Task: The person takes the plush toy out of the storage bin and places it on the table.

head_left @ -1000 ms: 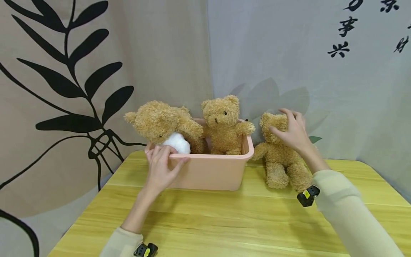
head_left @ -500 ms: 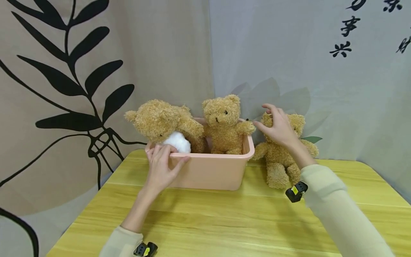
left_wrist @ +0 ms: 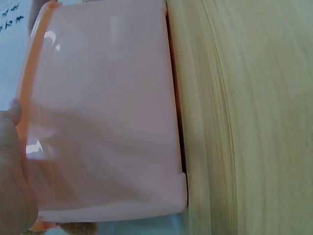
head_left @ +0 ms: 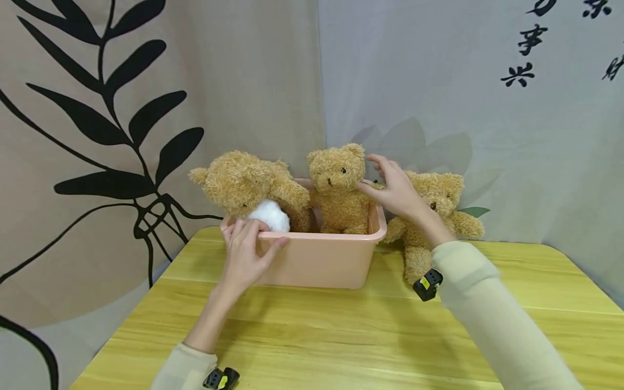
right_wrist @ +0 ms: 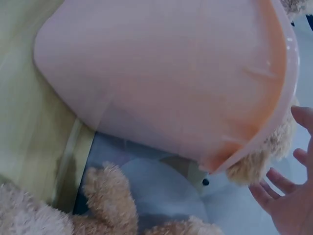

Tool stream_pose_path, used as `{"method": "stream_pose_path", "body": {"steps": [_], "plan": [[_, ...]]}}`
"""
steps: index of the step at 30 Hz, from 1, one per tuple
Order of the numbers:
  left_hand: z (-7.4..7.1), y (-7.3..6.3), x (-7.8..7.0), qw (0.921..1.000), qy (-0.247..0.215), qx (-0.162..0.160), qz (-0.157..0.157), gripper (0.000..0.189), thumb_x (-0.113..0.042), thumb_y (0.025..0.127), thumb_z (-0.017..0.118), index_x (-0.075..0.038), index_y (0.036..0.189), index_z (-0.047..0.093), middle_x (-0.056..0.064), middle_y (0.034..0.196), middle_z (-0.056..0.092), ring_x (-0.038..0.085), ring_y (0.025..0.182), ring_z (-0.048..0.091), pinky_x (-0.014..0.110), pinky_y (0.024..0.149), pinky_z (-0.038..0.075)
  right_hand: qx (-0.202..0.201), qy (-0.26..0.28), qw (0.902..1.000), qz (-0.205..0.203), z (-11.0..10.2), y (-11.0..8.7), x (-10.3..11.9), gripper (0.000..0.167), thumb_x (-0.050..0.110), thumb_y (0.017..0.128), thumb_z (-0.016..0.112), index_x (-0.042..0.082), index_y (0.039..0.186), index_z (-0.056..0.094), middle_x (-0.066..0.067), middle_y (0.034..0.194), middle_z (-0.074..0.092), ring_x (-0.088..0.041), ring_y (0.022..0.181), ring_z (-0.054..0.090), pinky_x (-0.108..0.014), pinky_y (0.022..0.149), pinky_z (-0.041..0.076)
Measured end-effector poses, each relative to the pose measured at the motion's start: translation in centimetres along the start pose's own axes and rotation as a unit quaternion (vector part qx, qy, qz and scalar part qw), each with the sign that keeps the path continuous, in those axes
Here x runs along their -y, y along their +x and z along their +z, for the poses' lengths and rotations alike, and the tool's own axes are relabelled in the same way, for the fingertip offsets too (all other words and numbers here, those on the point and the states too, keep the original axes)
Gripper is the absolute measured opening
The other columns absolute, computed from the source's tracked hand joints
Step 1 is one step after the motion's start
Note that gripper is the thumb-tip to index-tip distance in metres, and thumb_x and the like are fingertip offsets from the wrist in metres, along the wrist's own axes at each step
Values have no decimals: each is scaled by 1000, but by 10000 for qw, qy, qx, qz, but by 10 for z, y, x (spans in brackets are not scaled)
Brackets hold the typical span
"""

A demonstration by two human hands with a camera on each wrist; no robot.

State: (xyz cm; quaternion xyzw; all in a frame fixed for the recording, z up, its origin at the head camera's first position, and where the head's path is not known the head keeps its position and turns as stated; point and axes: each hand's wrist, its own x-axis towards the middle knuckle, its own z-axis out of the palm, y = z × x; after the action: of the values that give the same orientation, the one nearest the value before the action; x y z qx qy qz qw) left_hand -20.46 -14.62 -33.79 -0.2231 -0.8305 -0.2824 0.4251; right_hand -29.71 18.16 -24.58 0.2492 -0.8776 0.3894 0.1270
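Note:
A pink plastic bin (head_left: 317, 262) stands on the table with two tan teddy bears in it. My left hand (head_left: 245, 259) grips its front rim at the left, fingers over the edge and thumb on the outer wall. One bear (head_left: 234, 181) leans sideways over the bin's left end, a white fluffy ball (head_left: 271, 216) beside its head. The other bear (head_left: 336, 189) sits upright at the right end. Beside that bear's head and arm is my right hand (head_left: 397, 189), fingers spread, holding nothing. In the right wrist view those fingers are loosely bent near the bear's furry arm (right_wrist: 249, 167).
A third teddy bear (head_left: 446, 195) sits on the wooden table (head_left: 312, 336) right of the bin, partly behind my right forearm. Fabric backdrops with a printed black plant (head_left: 104, 187) and black characters rise behind the table.
My right hand has moved left, from the head of the bear outside the bin to the upright bear inside it. The left hand has stayed on the rim.

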Motion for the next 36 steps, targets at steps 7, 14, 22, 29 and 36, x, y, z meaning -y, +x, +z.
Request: {"method": "stream_pose_path", "body": {"steps": [7,14,22,29,36], "plan": [[-1,0,0,10000,23,-18,8,60,-67,93,57,-7,89,55,4,76,55,25,82,45,65,107,13,263,-331,9990,-172,9,12,15,82,44,94,69,20,160,26,-20,157,31,-40,136,39,-61,106,37],[-1,-1,-1,10000,16,-10,-13,59,-66,93,58,-7,89,55,3,76,55,25,82,45,65,106,13,552,-407,9976,-49,16,17,24,87,47,95,67,24,162,17,-20,161,24,-40,141,35,-63,108,34],[-1,0,0,10000,65,-10,11,58,-66,93,58,-8,89,55,3,77,55,26,82,45,65,107,13,568,-430,9971,272,25,20,25,91,52,92,68,31,162,14,-28,149,27,-44,130,42,-65,101,38],[-1,-1,0,9999,96,-29,34,59,-66,94,57,-7,89,55,3,76,55,26,82,45,65,106,13,665,-582,9949,494,34,17,28,87,57,89,70,35,159,23,-31,145,24,-49,120,49,-65,93,45],[0,0,0,9999,131,-29,66,59,-66,93,56,-7,90,55,2,77,56,26,82,45,65,105,15,252,-771,9949,591,53,15,30,90,63,77,79,24,145,35,-18,147,37,-46,129,46,-63,98,42]]}}
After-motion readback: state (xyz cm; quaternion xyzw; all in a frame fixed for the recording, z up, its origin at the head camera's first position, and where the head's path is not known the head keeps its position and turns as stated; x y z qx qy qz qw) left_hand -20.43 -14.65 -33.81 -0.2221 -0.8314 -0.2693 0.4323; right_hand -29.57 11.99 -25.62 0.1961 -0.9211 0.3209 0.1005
